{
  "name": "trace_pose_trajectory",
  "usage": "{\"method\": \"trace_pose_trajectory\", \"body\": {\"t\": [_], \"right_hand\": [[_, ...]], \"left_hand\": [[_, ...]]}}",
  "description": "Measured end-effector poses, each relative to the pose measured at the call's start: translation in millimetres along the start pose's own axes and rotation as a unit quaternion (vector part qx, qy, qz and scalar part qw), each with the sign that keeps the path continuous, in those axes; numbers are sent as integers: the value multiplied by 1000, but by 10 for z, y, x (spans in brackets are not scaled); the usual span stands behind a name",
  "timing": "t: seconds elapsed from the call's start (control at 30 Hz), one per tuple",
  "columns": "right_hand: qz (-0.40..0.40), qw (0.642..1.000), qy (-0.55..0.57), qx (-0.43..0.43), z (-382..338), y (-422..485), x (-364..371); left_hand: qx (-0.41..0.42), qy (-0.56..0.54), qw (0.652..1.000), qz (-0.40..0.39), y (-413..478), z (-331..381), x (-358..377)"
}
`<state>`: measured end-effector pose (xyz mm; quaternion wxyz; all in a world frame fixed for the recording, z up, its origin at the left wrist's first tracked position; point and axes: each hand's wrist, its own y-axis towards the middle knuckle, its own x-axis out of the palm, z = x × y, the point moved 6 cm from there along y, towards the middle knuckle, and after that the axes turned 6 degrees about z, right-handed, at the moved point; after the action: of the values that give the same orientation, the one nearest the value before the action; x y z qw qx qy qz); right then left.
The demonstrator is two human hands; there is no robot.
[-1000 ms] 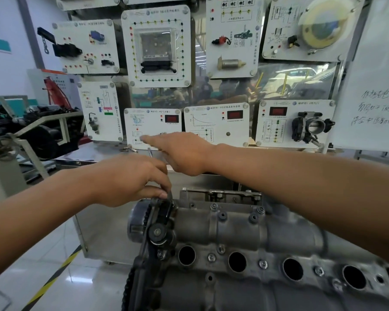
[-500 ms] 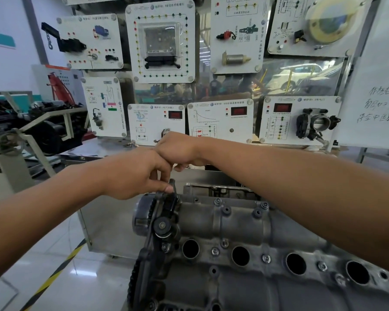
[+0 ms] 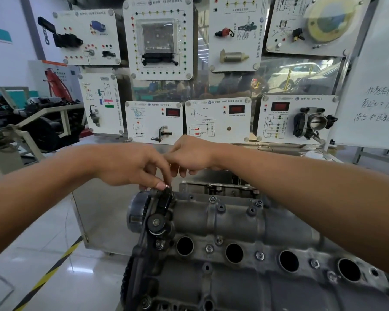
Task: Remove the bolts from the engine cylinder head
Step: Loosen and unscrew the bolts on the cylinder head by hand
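Pinching what looks like a bolt (image 3: 166, 186) at the belt end of the engine cylinder head (image 3: 234, 221), the left hand (image 3: 130, 164) likely spins it out by fingertip, while the right hand (image 3: 191, 156) curls just behind, contents unclear.

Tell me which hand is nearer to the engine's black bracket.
Left. The left hand touches the black bracket from above; the right hand is higher, not touching it.
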<state>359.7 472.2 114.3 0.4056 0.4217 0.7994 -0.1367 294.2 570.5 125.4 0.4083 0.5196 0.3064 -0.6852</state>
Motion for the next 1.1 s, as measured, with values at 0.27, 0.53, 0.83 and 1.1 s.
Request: {"method": "trace_pose_trajectory", "body": {"t": [0.27,0.53,0.83,1.1], "right_hand": [[32,995,99,-2,-64,-66,-110],[-77,930,303,192,195,-494,-235],[132,880,403,215,575,-1018,-560],[249,851,398,233,583,-1183,-461]], "left_hand": [[-23,274,956,99,-199,101,-475],[176,209,930,247,-117,779,-123],[120,-174,956,206,73,660,134],[52,-167,968,182,270,573,344]]}}
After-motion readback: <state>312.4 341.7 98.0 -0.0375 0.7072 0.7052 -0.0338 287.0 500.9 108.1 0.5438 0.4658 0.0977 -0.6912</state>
